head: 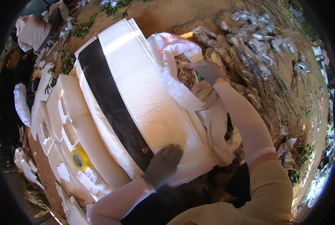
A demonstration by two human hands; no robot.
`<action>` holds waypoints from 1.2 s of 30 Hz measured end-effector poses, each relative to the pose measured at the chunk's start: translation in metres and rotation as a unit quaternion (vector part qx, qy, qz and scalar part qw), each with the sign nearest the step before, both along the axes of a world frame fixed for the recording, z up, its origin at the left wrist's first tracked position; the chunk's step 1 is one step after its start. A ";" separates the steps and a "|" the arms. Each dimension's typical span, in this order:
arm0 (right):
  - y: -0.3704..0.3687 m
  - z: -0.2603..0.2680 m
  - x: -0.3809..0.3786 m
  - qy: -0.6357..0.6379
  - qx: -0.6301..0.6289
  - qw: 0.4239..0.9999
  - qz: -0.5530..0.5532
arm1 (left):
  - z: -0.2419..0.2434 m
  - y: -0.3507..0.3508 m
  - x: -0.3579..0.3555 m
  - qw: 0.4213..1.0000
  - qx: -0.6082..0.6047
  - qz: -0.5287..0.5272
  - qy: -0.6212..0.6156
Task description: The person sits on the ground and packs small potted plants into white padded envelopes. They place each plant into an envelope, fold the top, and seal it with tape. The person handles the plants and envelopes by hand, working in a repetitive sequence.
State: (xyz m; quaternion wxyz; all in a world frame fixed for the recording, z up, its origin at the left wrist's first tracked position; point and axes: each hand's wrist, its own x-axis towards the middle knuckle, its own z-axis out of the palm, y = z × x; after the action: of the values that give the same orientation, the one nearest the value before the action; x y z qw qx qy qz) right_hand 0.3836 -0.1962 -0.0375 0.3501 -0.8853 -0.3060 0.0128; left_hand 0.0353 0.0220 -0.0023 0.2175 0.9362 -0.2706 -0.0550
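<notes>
My left hand (164, 166), in a grey glove, lies flat on a stack of white textured packing sheets (145, 81), its fingertips pointing away from me. A black plastic strip (111, 98) runs along the left side of these sheets, over more white sheeting. Farther off to the right, my right hand (211, 71), gloved too, reaches to the mouth of a white woven sack (181, 91). Brown shredded or string-like material (185, 73) shows inside the sack. My right fingers are at a thin pinkish piece there; whether they grip it is unclear.
Cardboard boxes (80, 118) stand left of the sheets, with a yellow tape roll (80, 159) and printed labels (88, 178) on them. Plant bundles wrapped in clear film (246, 42) lie on the ground at right. Another person (35, 31) is bent over at upper left, near leafy branches (84, 26).
</notes>
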 end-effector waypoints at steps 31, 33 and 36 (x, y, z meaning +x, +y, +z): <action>0.056 0.035 -0.386 0.138 -0.147 0.969 -0.140 | 0.030 -0.017 -0.063 0.958 -0.235 0.163 0.024; 0.086 0.028 -0.369 0.107 -0.306 0.946 -0.019 | 0.023 -0.008 -0.061 0.956 -0.236 0.175 0.006; 0.086 -0.002 -0.347 0.091 -0.309 0.946 0.028 | 0.010 0.001 -0.046 0.948 -0.262 0.178 0.027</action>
State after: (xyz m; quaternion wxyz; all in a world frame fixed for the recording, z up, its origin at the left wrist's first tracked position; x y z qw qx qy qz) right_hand 0.0371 -0.1098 -0.0398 0.0851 -0.9362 -0.2784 0.1969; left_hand -0.0103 0.0232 0.0077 0.4686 0.8774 -0.0982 0.0317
